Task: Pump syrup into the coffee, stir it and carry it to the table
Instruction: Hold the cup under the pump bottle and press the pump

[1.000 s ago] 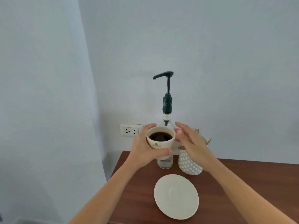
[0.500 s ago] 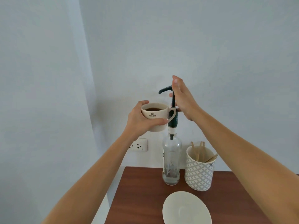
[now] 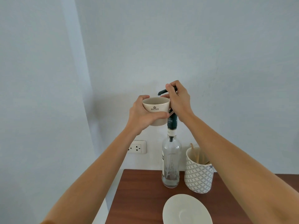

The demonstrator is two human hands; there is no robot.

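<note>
In the middle of the frame the left hand (image 3: 143,116) grips the coffee cup (image 3: 156,110) under the spout while the right hand (image 3: 178,101) is closed on the pump head (image 3: 166,91) (a hard press may tip the tall syrup bottle (image 3: 171,162) or splash coffee).

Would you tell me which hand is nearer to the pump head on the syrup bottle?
Right. The right hand is clasped on the pump head; the left hand holds the cup just below its spout.
</note>
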